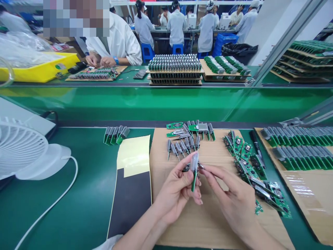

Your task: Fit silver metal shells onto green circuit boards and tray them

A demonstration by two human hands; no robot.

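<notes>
My left hand (pixel 179 187) grips a small green circuit board (pixel 194 170) with a grey, clear-covered part, held upright on edge above the cardboard sheet (pixel 177 231). The fingertips of my right hand (pixel 229 194) are pinched together beside the board's right side; what they hold, if anything, I cannot make out. Behind my hands, several similar boards (pixel 182 146) stand and lie on the cardboard. To the right lies a loose heap of green boards (pixel 247 163). At the left is a black sheet (pixel 130 201) whose upper part is pale yellow backing (pixel 134 152).
A white fan (pixel 28 152) with its cable stands at left. Several boards (pixel 114 135) stand beyond the black sheet. A black pen (pixel 257 149) lies near the right cardboard tray (pixel 309 194). Past a transparent divider, a co-worker's hands (pixel 101 61) are near stacked board trays (pixel 174 71).
</notes>
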